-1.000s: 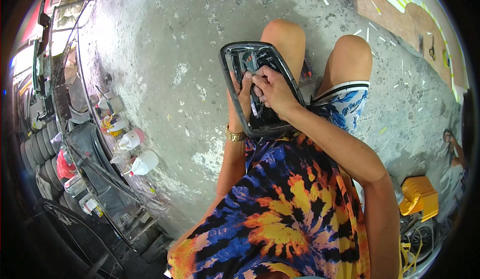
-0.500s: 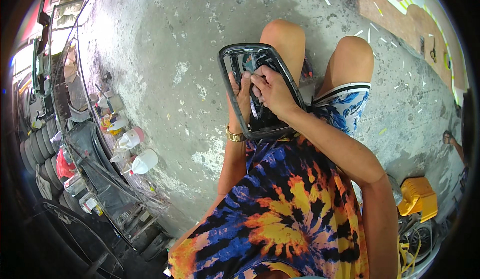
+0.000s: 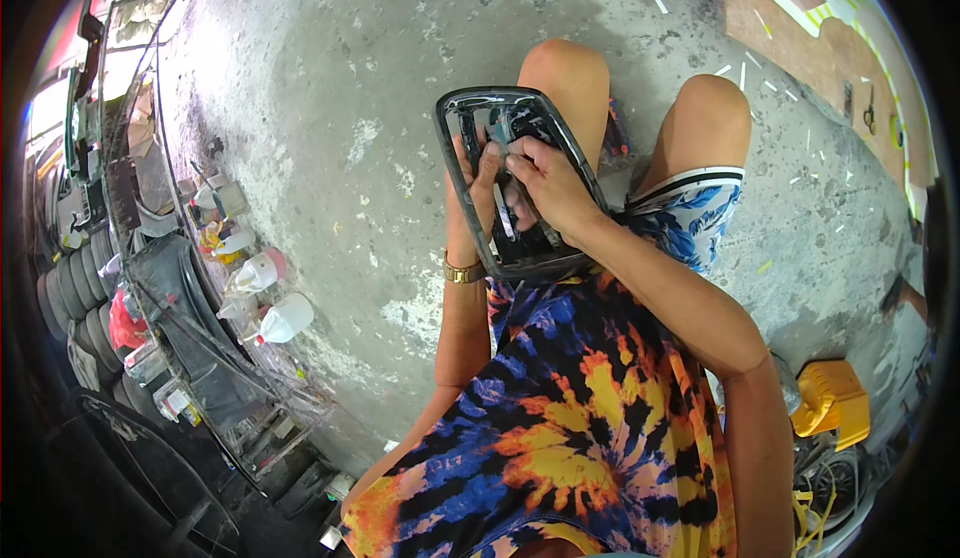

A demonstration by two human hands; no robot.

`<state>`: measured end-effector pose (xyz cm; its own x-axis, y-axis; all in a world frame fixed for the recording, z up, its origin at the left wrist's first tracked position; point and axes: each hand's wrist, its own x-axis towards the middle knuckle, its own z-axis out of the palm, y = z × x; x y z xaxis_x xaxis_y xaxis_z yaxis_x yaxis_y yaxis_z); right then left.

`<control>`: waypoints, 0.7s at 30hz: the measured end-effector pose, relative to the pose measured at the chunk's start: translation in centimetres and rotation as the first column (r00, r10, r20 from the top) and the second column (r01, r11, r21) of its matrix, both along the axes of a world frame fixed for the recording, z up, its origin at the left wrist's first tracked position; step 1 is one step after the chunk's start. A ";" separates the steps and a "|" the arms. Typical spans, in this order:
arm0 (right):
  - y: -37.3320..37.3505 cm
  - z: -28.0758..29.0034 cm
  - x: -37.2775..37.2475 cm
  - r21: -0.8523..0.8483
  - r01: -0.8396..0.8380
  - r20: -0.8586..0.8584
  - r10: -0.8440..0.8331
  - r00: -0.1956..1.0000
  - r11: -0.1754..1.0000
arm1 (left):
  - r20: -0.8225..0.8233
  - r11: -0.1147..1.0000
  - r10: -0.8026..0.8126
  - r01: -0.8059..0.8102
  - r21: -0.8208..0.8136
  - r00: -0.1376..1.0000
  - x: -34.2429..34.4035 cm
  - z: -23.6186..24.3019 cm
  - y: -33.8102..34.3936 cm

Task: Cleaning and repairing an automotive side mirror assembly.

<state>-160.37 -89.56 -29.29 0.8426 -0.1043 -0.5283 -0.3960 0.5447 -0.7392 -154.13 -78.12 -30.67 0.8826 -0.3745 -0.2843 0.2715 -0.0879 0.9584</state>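
Note:
A black, glossy rectangular part (image 3: 565, 128) with rounded corners and a raised rim rests against my lap, tilted, its hollow dark inside facing up. My left hand (image 3: 482, 180) reaches around its left rim, fingers partly hidden behind and inside it, thumb raised within the hollow. Over the middle, my right hand (image 3: 548, 186) has its fingers bent and drawn together at the left thumb's tip. Anything small between those fingertips is too hidden to name. A pale strip (image 3: 506, 220) shows inside the part below the fingers.
Plastic jugs (image 3: 286, 318) stand on the concrete floor at left, beside black car panels (image 3: 190, 283) and stacked tyres (image 3: 85, 288). Scissors (image 3: 869, 118) lie on a brown sheet at upper right. A yellow container (image 3: 832, 400) is at lower right. Another person's limb (image 3: 908, 300) shows at the right edge.
My right hand has shifted slightly and its lower fingers have loosened, while its fingertips stay by the left thumb. My left wrist has moved a little left. The black part has barely moved.

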 end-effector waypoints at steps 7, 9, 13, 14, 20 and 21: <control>0.9 -1.2 0.7 -0.244 0.115 0.147 -0.080 0.986 0.963 | 0.110 0.999 -0.010 0.007 0.032 0.994 -0.5 -1.0 0.2; 0.8 -1.3 0.9 -0.243 0.101 0.146 -0.067 0.987 0.965 | 0.108 1.000 -0.018 0.020 -0.018 0.994 -0.5 -1.0 0.2; 0.7 0.2 0.5 -0.217 0.033 0.085 -0.015 0.996 0.976 | 0.021 0.995 0.044 -0.042 -0.087 0.999 -0.4 -0.8 0.5; 0.8 0.6 0.1 -0.218 0.030 0.083 -0.012 0.996 0.976 | -0.015 0.993 0.048 -0.049 -0.110 0.999 -0.4 -0.6 0.4; 0.8 0.2 -1.0 -0.057 -0.033 0.008 0.033 0.999 0.998 | 0.022 0.996 0.003 -0.001 -0.087 1.000 -0.3 0.0 0.6; 0.8 -0.1 -1.0 -0.107 -0.052 -0.002 0.052 0.999 0.993 | 0.021 0.996 0.003 -0.001 -0.086 1.000 -0.4 0.0 0.5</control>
<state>-161.37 -88.77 -29.36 0.8486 -0.1163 -0.5161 -0.4216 0.4408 -0.7924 -154.56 -77.61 -30.70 0.8888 -0.3952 -0.2321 0.2510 -0.0041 0.9680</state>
